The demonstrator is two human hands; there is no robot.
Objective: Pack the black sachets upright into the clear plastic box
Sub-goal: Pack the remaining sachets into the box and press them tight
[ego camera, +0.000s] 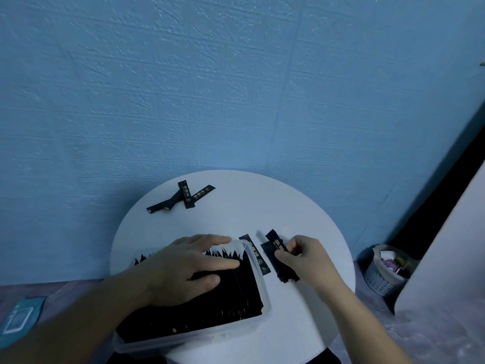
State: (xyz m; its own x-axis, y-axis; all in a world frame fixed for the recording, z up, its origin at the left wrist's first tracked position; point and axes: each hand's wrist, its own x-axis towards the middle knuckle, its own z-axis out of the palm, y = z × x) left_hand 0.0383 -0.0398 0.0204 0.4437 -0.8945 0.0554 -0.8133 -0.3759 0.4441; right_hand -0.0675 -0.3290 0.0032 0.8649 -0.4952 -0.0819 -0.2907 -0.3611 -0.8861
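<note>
Fingers of the right hand pinch a black sachet — beside the box.

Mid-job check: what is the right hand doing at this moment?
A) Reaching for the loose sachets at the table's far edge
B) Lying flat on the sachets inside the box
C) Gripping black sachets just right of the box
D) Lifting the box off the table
C: the right hand pinches black sachets above the table beside the clear box, while the left hand lies flat on the packed sachets.
</note>
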